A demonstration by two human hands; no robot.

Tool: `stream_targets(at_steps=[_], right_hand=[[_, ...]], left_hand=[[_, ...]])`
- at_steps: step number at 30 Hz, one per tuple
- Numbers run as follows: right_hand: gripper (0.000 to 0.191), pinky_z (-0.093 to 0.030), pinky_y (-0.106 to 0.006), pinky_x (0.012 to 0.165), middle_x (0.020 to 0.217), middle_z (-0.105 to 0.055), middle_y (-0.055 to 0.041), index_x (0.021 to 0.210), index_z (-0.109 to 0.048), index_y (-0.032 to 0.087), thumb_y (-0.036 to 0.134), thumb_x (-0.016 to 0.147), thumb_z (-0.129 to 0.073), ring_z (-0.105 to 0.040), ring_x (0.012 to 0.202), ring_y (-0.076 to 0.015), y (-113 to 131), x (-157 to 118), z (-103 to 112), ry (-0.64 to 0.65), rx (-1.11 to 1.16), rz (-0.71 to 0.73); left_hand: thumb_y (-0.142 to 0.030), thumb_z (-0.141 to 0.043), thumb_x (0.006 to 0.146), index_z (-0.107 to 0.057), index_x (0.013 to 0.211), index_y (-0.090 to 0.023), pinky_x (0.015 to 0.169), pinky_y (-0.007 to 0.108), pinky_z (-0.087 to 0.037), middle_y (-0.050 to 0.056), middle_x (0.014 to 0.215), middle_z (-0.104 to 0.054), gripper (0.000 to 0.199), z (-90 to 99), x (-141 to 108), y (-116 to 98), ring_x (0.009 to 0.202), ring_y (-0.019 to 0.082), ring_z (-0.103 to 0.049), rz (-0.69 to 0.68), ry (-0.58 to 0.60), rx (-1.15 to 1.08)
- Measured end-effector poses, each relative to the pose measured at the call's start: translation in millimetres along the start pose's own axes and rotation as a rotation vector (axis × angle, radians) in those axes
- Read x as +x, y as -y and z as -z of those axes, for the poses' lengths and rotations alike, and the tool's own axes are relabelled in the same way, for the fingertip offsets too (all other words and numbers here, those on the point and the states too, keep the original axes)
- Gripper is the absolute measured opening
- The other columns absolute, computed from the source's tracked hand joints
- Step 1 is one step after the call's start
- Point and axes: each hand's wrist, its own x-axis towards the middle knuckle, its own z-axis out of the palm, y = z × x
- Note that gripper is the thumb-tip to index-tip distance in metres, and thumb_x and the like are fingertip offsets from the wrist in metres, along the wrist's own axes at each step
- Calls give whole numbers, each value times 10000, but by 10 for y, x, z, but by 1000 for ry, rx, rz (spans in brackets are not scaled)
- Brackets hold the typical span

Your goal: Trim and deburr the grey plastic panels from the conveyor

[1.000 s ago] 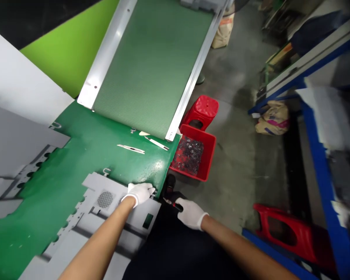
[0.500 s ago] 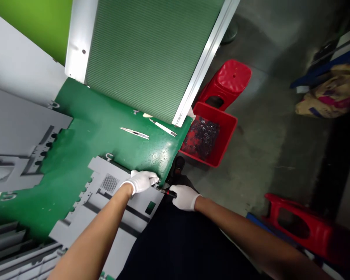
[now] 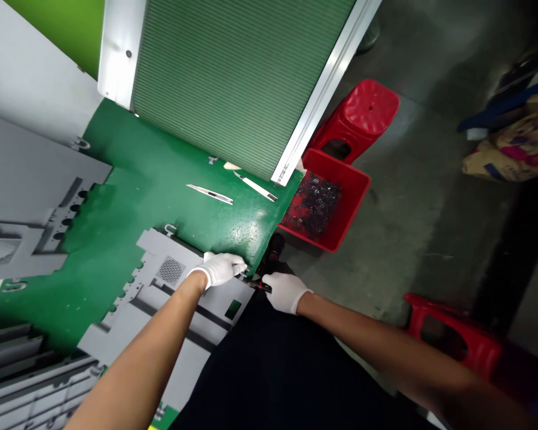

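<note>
Nearby, bits (image 3: pixel 319 206) in red bin (image 3: pixel 354 190), right grip (image 3: pixel 285 292) holding tool (image 3: pixel 262 286)

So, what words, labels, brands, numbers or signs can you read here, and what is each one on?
No text can be read with certainty.
Small dark marking at the near end of the metal rail: too small to read.
Pink and blue print on the sack: too blurred to read.
Panel and the tool in the right hand: no lettering I can make out.
</note>
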Motion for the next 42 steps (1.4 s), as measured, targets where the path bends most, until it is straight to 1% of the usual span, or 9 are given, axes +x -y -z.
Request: stream_targets(at_steps=[5,11,16,21,26,28,35,39,42], right_hand=[[398,-425,-315,716,967,-713,-74,1007,-633,241,517,1000,-347,-671,869,-223,55,6,-9,-36,-42,-33],[356,-415,-297,679,1017,-712,-61,1042,-646,255,514,967,-412,-672,889,-214,112,-8,-3,-13,15,-113],[393,-431,-309,696,990,-737,-62,1046,-672,275,563,950,-423,-686,899,-238,156,-17,34,27,7,-152],[366,-435,-314,713,1000,-735,-61,1002,-663,257,521,959,-413,-684,919,-238,156,-17,11,-33,-21,-128],[335,-427,-300,689,1024,-732,-56,1009,-654,268,513,953,-431,-680,909,-219,147,39,4,94,64,-168],[310,-429,-306,684,1007,-730,-66,1003,-656,260,478,953,-440,-684,891,-223,159,64,11,109,57,-180],[243,-461,-370,729,1085,-707,-129,1022,-647,236,394,906,-502,-674,958,-295,245,26,16,56,-16,-236],[258,-463,-348,721,1059,-713,-108,1014,-639,238,411,932,-466,-680,920,-263,254,10,-12,48,-18,-234],[256,-457,-329,732,1045,-710,-87,1010,-632,241,407,941,-448,-676,922,-242,228,21,-42,34,-16,-194]], left_hand=[[-527,-408,939,-717,904,-305,957,413,-278,-56,862,-741,382,17,-15,-16,879,188,-642,5,4,0],[-512,-418,929,-698,937,-303,913,372,-338,-51,978,-749,350,50,-49,-26,923,200,-647,-40,17,39],[-520,-455,905,-692,996,-310,914,381,-349,-39,1069,-751,330,77,-44,-55,1019,226,-642,0,63,69],[-538,-484,876,-697,973,-310,941,407,-330,-36,1047,-757,327,40,-3,-59,1023,230,-640,41,41,48],[-544,-497,858,-701,947,-311,971,416,-300,-50,999,-753,322,14,3,-66,1005,224,-640,65,21,36],[-556,-499,852,-703,948,-311,959,409,-303,-50,1010,-753,333,16,2,-68,1010,229,-639,62,21,36],[-558,-499,843,-711,929,-299,930,422,-302,-30,971,-757,345,-1,16,-40,933,234,-636,41,6,29],[-576,-495,840,-706,917,-293,912,422,-303,-21,919,-760,361,-23,36,-7,868,224,-629,17,11,24],[-574,-486,845,-706,909,-292,914,424,-298,-25,916,-754,363,-21,37,-8,881,228,-634,20,9,39]])
